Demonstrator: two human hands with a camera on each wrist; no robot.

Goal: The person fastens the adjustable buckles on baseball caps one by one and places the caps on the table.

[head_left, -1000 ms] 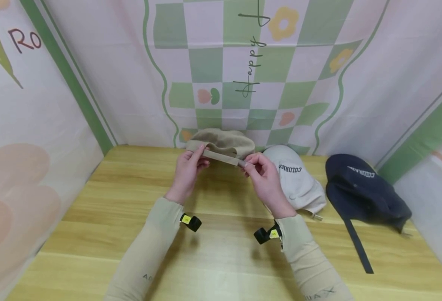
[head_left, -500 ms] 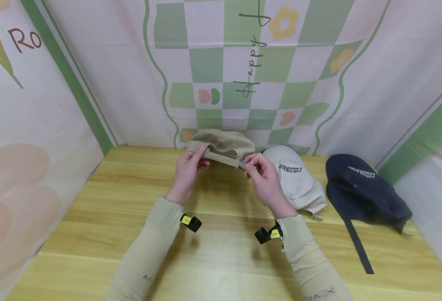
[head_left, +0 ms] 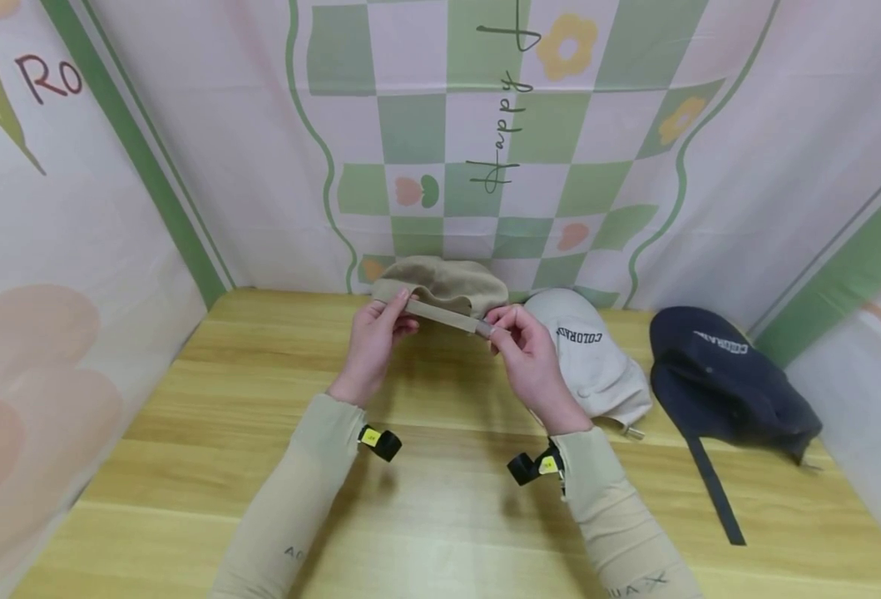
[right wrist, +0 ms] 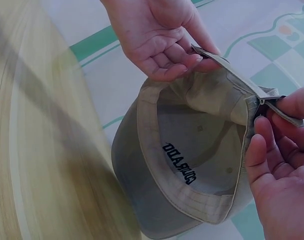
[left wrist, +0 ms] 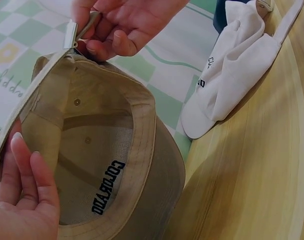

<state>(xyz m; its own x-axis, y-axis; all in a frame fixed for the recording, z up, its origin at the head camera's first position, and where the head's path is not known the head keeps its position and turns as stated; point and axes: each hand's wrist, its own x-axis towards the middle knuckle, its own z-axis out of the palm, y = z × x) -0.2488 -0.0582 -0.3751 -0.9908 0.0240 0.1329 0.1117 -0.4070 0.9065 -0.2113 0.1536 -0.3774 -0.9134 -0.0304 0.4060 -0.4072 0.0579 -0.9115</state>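
Note:
Both hands hold a khaki baseball cap [head_left: 451, 281] by its back strap [head_left: 440, 314], near the back of the table. My left hand [head_left: 371, 341] pinches the strap's left end between thumb and fingers. At the other end, my right hand [head_left: 526, 349] pinches the strap by its metal buckle [right wrist: 270, 98], and a strap tail passes through that buckle. The cap's inside faces me, with backward COLORADO stitching [left wrist: 108, 187] showing in the left wrist view. Its brim [right wrist: 146, 200] points down toward the table in the right wrist view.
A pale grey cap [head_left: 586, 358] lies just right of the right hand. Farther right is a navy cap [head_left: 725, 387], its loose strap [head_left: 715, 491] stretched toward the front. A patterned curtain [head_left: 477, 125] rises behind the wooden table [head_left: 260, 399].

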